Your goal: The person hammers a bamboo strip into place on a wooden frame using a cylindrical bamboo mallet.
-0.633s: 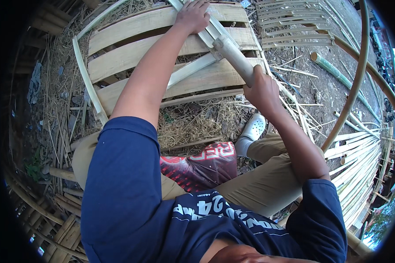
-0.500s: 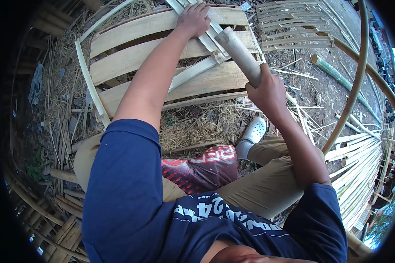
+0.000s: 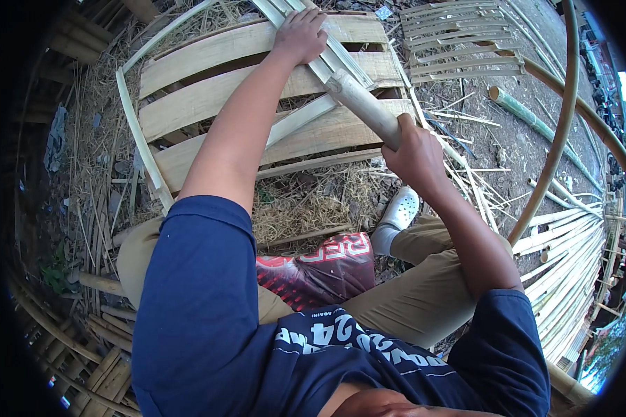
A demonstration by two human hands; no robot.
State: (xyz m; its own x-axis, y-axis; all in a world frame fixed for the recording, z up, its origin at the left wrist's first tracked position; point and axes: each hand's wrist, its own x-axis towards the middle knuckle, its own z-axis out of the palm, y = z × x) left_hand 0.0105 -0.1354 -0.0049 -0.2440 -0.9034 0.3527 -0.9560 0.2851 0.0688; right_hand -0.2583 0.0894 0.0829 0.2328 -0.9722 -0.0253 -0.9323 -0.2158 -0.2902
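Observation:
Pale split bamboo strips (image 3: 351, 59) lie side by side across a slatted wooden platform (image 3: 209, 104). My left hand (image 3: 301, 38) holds them down near the platform's far edge, its fingers bent over them. In my right hand (image 3: 417, 154) is a short, thick wooden stick (image 3: 365, 108), gripped at its near end. Its far end lies over the strips, nearer to me than my left hand; whether it touches them I cannot tell. Another flat bamboo strip (image 3: 302, 119) slants across the slats below.
Right of the platform lies a rack of thin slats (image 3: 459, 42), then a green bamboo pole (image 3: 528, 115). A curved pole (image 3: 563, 125) rises at the right, near a large pile of bamboo poles (image 3: 570, 278). Straw and shavings (image 3: 306, 201) cover the ground before me.
The stick in my right hand has come down and slightly left, its far end now closer over the strips. My left hand stays on the strips.

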